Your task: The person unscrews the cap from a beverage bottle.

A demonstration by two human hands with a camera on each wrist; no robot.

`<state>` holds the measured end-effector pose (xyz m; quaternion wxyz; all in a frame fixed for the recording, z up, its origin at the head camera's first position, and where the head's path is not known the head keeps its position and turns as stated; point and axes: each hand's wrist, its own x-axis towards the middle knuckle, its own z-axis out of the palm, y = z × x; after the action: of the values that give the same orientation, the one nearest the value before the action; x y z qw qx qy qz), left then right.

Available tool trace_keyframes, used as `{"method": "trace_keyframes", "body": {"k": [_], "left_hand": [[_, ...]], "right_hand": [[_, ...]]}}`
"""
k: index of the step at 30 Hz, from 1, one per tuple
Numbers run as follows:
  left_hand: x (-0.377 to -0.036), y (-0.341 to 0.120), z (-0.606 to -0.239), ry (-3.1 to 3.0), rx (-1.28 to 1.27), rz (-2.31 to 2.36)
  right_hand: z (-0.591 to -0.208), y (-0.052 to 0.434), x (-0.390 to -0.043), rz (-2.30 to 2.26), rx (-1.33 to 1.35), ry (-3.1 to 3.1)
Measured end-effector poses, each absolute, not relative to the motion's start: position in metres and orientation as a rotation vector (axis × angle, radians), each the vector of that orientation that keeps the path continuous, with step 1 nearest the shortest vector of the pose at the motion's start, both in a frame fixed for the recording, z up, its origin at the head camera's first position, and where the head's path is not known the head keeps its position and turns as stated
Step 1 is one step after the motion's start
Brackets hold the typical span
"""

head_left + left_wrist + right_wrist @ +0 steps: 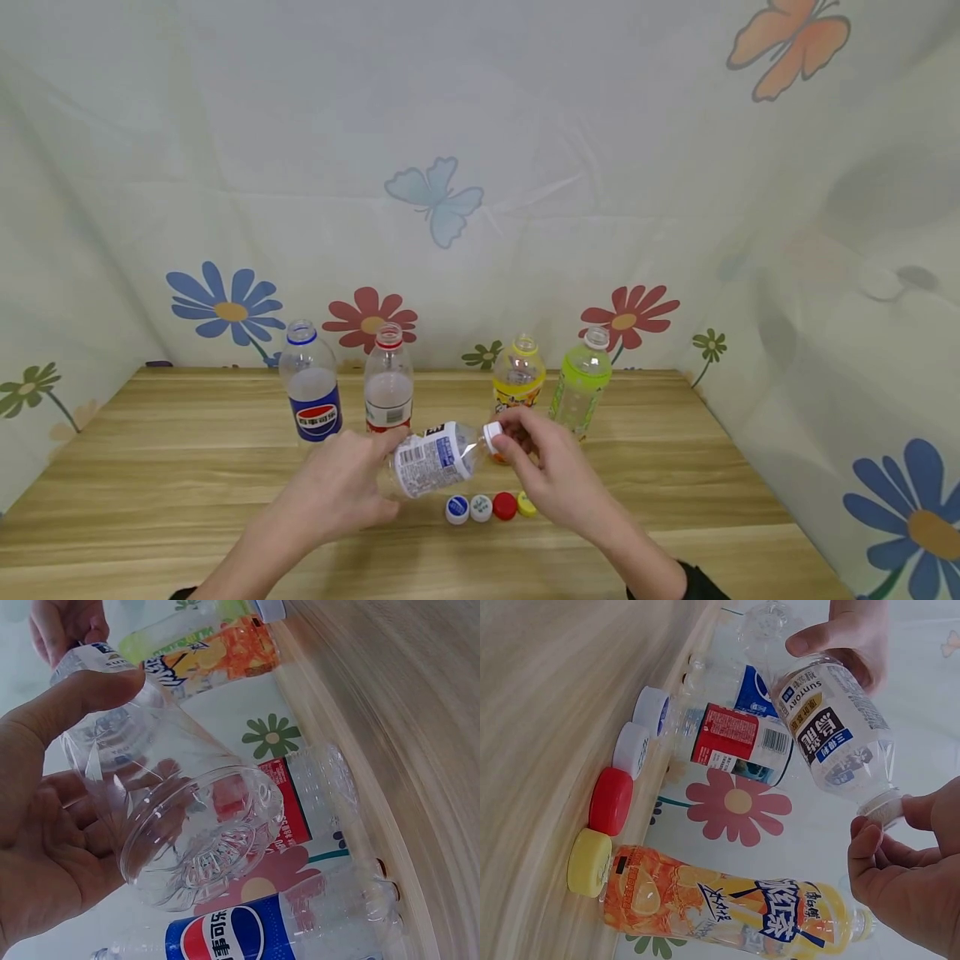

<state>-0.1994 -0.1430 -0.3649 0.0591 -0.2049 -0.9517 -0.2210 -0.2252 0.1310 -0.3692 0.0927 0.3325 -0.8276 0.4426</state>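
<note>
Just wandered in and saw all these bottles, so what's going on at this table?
A person is holding a clear bottle tipped on its side above a wooden table. The left hand grips its body, while the right hand pinches the white cap at its neck. Behind stand four open bottles: a Pepsi bottle, a red-labelled bottle, an orange drink bottle and a green bottle. Four loose caps, blue, white, red and yellow, lie in a row just below the hands.
</note>
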Motion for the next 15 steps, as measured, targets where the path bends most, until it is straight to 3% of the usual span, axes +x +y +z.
{"method": "trace_keyframes", "body": {"k": [15], "left_hand": [[-0.2002, -0.1438, -0.3664, -2.861, -0.623, -0.667]], "right_hand": [[-0.3695, 0.1281, -0.2233, 1.299, 0.995, -2.466]]}}
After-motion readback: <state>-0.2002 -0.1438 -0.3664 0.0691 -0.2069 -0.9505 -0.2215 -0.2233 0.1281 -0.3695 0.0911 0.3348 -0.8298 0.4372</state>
